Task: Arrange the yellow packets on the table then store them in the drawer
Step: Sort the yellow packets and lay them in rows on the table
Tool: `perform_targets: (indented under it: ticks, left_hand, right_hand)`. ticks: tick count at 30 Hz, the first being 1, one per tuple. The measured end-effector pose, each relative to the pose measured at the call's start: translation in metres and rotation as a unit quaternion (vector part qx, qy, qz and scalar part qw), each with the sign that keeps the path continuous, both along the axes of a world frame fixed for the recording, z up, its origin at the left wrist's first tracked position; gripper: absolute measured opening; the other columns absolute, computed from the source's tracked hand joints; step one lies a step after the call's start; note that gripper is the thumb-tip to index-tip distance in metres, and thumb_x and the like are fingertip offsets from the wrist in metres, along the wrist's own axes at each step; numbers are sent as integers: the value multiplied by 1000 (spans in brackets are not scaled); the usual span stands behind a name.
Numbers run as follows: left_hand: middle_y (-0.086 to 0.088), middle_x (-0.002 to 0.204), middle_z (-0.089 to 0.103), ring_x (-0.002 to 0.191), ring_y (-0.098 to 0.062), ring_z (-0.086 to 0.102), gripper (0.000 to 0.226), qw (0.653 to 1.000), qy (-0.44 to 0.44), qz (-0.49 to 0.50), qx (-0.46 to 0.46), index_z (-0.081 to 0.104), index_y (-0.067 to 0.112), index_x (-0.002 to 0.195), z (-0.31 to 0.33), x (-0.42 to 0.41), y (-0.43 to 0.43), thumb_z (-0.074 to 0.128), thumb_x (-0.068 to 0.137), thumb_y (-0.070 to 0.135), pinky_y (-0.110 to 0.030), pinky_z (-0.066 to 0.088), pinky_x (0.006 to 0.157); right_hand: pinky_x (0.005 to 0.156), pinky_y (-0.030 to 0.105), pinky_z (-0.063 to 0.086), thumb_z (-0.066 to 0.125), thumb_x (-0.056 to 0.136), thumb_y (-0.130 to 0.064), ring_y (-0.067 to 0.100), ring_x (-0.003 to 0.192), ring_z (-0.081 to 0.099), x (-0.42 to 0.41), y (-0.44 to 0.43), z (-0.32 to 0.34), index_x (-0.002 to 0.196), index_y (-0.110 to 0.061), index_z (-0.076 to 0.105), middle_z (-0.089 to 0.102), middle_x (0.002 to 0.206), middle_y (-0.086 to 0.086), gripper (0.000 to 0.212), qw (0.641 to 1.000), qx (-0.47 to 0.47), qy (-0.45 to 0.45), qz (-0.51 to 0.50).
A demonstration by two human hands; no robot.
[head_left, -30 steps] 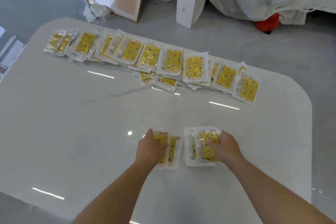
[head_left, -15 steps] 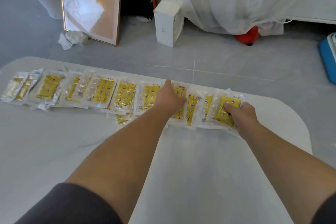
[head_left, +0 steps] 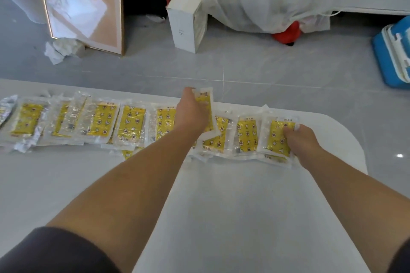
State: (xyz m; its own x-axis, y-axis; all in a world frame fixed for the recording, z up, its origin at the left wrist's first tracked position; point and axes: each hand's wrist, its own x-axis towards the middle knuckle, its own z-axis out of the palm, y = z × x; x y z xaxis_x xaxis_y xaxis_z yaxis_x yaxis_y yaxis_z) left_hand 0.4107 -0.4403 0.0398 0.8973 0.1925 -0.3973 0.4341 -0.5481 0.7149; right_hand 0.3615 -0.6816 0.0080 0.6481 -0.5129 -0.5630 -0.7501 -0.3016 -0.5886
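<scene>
While we arrange row (head_left: pixel 131 126), left hand (head_left: pixel 192 115) fingers clamp raised packet (head_left: pixel 205 101), right hand (head_left: pixel 302 139) end packet (head_left: pixel 276 137); next lay both flat.

packets (head_left: pixel 131 125) in a row along table's (head_left: pixel 244 206) far edge

a white table (head_left: pixel 244 217) bears an overlapping row of yellow packets (head_left: pixel 133 126) along its far edge.
</scene>
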Motion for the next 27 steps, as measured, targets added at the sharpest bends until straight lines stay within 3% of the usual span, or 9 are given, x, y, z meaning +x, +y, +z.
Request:
perform_targets:
  ticks: [3, 7, 10, 14, 16, 22, 27]
  left_hand:
    - [-2, 89, 57, 67, -15, 56, 36, 993, 51, -90, -49, 41, 16, 127, 4, -3, -25, 47, 93, 6, -27, 48, 48]
    - [1, 90, 53, 72, -18, 59, 37, 988, 58, -144, -6, 40, 19, 117, -6, -8, -58, 60, 89, 8, -28, 52, 55]
    - [-3, 91, 57, 76, -22, 60, 37, 990, 25, -124, 60, 38, 19, 109, -14, -12, -67, 64, 86, 6, -34, 55, 61]
    - [-3, 117, 48, 105, -23, 50, 52, 957, -60, -165, 233, 40, 18, 123, -20, -24, -66, 72, 82, 26, -35, 45, 86]
    - [-2, 122, 43, 111, -21, 46, 54, 942, -96, -173, 270, 41, 20, 126, -18, -36, -61, 71, 82, 32, -35, 38, 93]
    - [3, 126, 44, 118, -18, 45, 46, 949, -65, -233, 203, 45, 24, 125, 10, -104, -56, 66, 85, 27, -34, 36, 100]
    - [3, 134, 41, 122, -18, 43, 47, 942, -16, -263, 207, 44, 25, 131, 41, -172, -57, 62, 89, 33, -32, 40, 100]
  right_hand:
    - [89, 45, 49, 53, 97, -24, 35, 103, 58, -3, -12, -2, 119, -4, 54, 59, 110, 13, 29, 999, -39, 25, 13]
    - [88, 42, 49, 56, 94, -21, 31, 106, 57, -1, -18, -11, 125, -10, 49, 58, 116, 12, 33, 999, -47, 10, 0]
    - [81, 33, 44, 55, 94, -20, 30, 106, 56, -3, -17, -15, 134, -12, 45, 59, 118, 11, 42, 995, -88, 5, 41]
    - [92, 35, 42, 60, 91, -18, 33, 121, 51, -21, -21, -16, 142, -12, 41, 49, 136, 16, 55, 983, -145, 3, 110]
    - [96, 38, 41, 63, 89, -18, 34, 123, 48, -37, -21, -10, 143, -12, 39, 45, 138, 17, 60, 978, -150, 18, 141]
    - [99, 40, 41, 62, 91, -22, 30, 128, 43, -101, -9, 29, 147, -19, 32, 38, 143, 11, 64, 947, -145, 43, 284]
    - [99, 36, 44, 55, 95, -30, 21, 138, 30, -149, 10, 70, 152, -28, 18, 22, 155, -1, 67, 892, -178, 66, 410]
